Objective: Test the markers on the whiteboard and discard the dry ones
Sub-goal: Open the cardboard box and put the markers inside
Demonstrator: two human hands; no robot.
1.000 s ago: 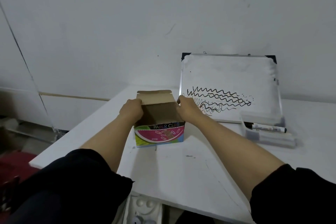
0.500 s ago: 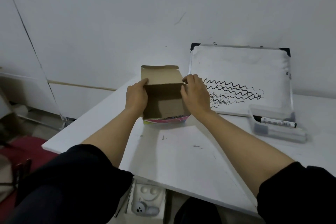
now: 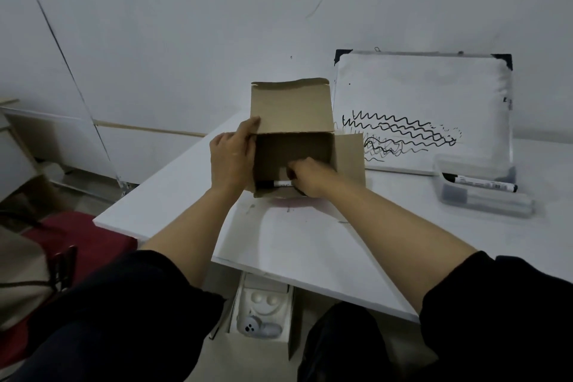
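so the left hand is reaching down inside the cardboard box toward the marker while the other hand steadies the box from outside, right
Not quite: the hands are swapped. The head view shows the right hand reaching down inside the cardboard box toward the marker, while the left hand steadies the box from outside, at its left wall.

At frame centre, the left hand (image 3: 231, 158) grips the open brown cardboard box (image 3: 297, 121) by its left wall, while the right hand (image 3: 305, 175) reaches inside, touching a black-capped white marker (image 3: 274, 184). Upper right, a scribbled whiteboard (image 3: 421, 112) leans on the white bench (image 3: 310, 242).
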